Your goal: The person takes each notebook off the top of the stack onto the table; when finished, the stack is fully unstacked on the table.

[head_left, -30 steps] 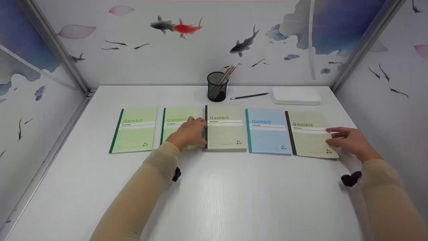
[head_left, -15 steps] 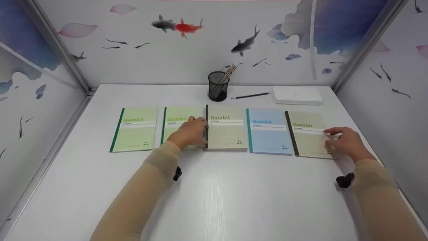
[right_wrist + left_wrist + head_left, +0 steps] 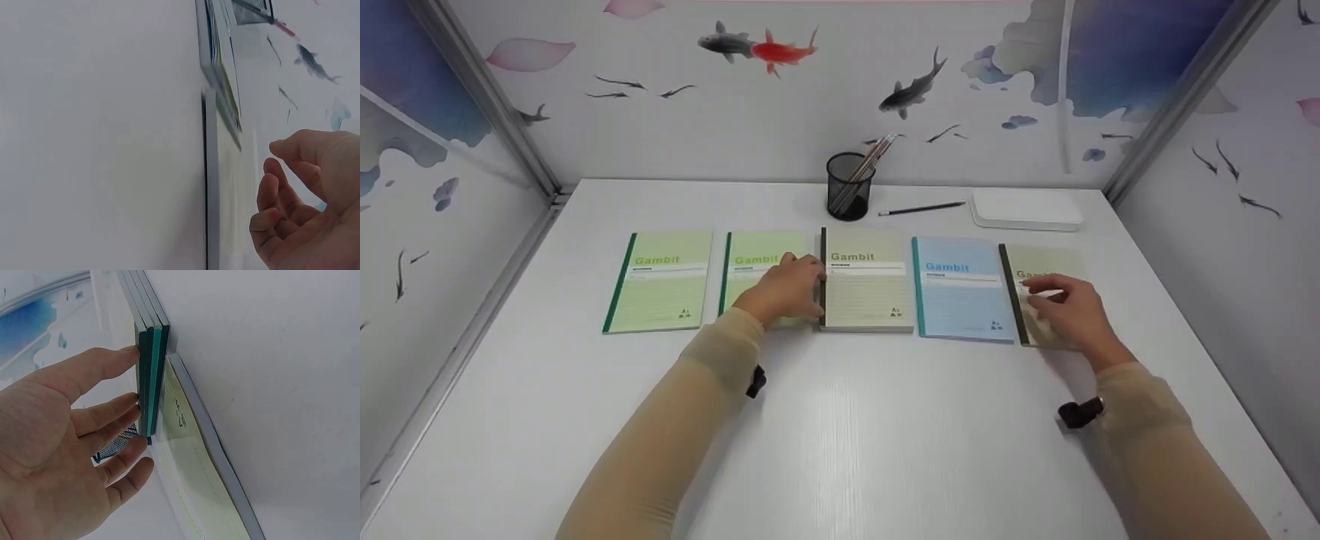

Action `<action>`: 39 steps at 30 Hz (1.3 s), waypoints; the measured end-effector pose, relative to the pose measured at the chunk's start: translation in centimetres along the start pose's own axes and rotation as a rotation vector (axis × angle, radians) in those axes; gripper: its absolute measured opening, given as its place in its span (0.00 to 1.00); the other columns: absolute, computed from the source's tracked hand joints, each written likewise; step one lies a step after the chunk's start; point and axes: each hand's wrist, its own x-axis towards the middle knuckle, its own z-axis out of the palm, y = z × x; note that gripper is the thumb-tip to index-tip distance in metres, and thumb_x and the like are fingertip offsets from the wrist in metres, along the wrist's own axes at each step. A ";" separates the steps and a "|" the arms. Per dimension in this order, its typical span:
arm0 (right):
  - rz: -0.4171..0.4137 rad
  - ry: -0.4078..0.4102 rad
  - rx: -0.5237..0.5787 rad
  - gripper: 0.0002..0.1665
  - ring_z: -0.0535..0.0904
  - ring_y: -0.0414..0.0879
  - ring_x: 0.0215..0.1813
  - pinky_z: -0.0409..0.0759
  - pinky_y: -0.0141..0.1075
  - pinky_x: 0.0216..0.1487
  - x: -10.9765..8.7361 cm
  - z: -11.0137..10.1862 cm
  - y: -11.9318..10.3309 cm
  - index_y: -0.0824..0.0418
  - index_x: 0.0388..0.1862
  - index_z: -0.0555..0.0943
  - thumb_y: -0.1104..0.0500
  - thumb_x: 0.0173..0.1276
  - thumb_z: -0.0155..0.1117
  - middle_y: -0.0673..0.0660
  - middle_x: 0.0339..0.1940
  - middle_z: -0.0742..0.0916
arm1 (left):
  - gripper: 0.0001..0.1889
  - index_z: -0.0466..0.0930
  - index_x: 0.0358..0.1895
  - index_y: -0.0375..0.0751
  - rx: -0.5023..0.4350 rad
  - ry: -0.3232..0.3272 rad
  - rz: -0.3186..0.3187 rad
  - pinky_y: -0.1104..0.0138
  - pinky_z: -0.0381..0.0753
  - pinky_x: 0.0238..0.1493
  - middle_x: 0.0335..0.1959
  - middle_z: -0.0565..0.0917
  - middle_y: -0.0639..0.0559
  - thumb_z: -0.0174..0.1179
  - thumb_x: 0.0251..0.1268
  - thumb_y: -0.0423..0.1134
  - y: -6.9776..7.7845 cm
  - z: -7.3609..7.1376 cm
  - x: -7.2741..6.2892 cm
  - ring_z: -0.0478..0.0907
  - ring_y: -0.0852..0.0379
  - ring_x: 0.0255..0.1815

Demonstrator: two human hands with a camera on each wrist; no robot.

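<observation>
My left hand (image 3: 784,292) reaches across the second green notebook (image 3: 757,244) and touches the dark spine edge of the thick beige notebook stack (image 3: 870,300). In the left wrist view, its thumb and fingertips meet the layered spines (image 3: 149,382), fingers slightly bent and spread. My right hand (image 3: 1069,311) hovers over the rightmost beige notebook (image 3: 1042,259), covering much of its cover. In the right wrist view its fingers (image 3: 270,191) are loosely curled with nothing between them. A blue notebook (image 3: 964,300) lies between the beige stack and that notebook.
Another green notebook (image 3: 656,300) lies at the row's left end. Behind the row stand a black mesh pen cup (image 3: 847,206) with several pencils, a loose black pencil (image 3: 922,209) and a flat white case (image 3: 1027,211). Printed panels (image 3: 660,142) wall the table.
My right hand has moved left from the rightmost beige notebook's right edge to above its middle, letting it lie flat. The left hand has stayed at the beige stack's spine.
</observation>
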 end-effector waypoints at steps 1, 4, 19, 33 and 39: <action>0.003 -0.005 0.009 0.20 0.79 0.53 0.55 0.79 0.25 0.42 -0.1 0.5 -0.6 0.58 0.65 0.81 0.56 0.77 0.61 0.62 0.64 0.82 | 0.34 0.74 0.71 0.42 -0.005 -0.001 -0.007 0.53 0.74 0.69 0.73 0.71 0.50 0.74 0.62 0.44 0.0 0.0 0.0 0.66 0.46 0.66; 0.015 -0.017 0.042 0.19 0.77 0.53 0.56 0.80 0.26 0.45 -0.3 2.3 -2.4 0.58 0.64 0.82 0.56 0.78 0.60 0.62 0.63 0.81 | 0.34 0.74 0.71 0.43 -0.019 -0.001 -0.029 0.53 0.74 0.69 0.72 0.71 0.50 0.74 0.62 0.44 0.0 0.0 -0.1 0.66 0.47 0.65; 0.059 -0.194 0.201 0.21 0.86 0.50 0.52 0.87 0.35 0.53 2.0 8.8 -9.6 0.59 0.65 0.80 0.58 0.75 0.64 0.60 0.62 0.82 | 0.34 0.74 0.70 0.43 -0.039 0.000 -0.031 0.53 0.74 0.68 0.69 0.73 0.49 0.75 0.60 0.43 0.1 -0.1 0.2 0.66 0.48 0.64; 0.045 -0.235 0.246 0.27 0.88 0.51 0.47 0.88 0.38 0.49 4.7 11.7 -11.6 0.59 0.68 0.77 0.57 0.72 0.68 0.62 0.58 0.82 | 0.35 0.74 0.71 0.43 -0.030 -0.010 -0.036 0.52 0.72 0.72 0.74 0.70 0.49 0.75 0.61 0.44 0.2 0.0 0.1 0.66 0.46 0.67; 0.035 -0.208 0.188 0.30 0.88 0.48 0.42 0.88 0.36 0.44 5.2 12.3 -12.1 0.61 0.68 0.78 0.55 0.69 0.72 0.61 0.54 0.85 | 0.35 0.73 0.71 0.42 -0.036 -0.004 -0.042 0.52 0.73 0.71 0.73 0.70 0.48 0.74 0.61 0.44 0.4 0.1 0.0 0.67 0.46 0.67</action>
